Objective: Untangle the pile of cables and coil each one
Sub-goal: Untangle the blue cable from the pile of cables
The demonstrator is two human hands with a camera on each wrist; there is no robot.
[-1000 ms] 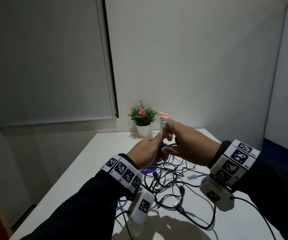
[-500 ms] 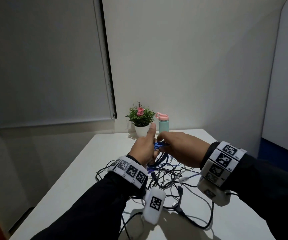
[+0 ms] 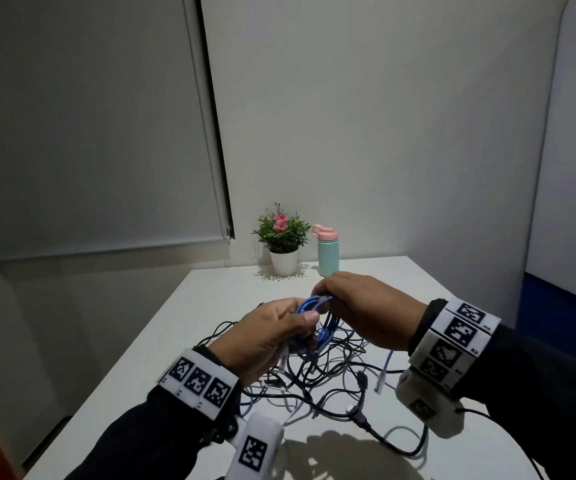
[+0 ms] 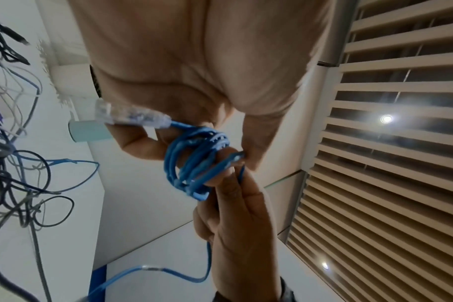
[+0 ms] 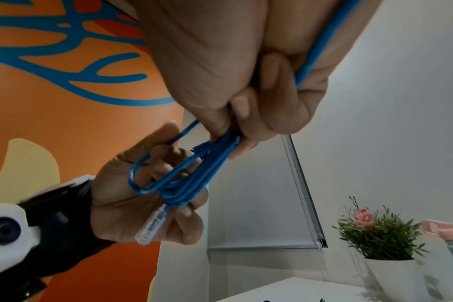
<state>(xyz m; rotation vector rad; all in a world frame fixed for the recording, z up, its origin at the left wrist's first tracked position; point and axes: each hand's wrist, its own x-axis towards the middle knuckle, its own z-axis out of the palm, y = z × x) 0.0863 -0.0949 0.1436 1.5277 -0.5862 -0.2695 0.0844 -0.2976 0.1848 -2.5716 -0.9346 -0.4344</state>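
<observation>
I hold the blue cable (image 3: 316, 308) above the table (image 3: 189, 306), gathered into several narrow, smooth, round-sectioned loops. My left hand (image 3: 269, 336) has its fingers curled round one end of the bundle, with the clear plastic connector (image 5: 153, 226) sticking out beside them. My right hand (image 3: 366, 310) pinches the other end of the loops between thumb and curled fingers; a straight run of the same cable passes through its palm and trails down to a second clear connector (image 3: 380, 384) on the table. Below both hands lies the cable pile (image 3: 321, 382), a loose tangle of thin black, grey and pale blue leads; I cannot separate individual cables in it, and my wrists cover part of it. At the far table edge stand a matte white pot with a small plant (image 3: 281, 237) and a mint bottle (image 3: 327, 252) with a pink cap. The loop count is hard to make out because the strands overlap.
</observation>
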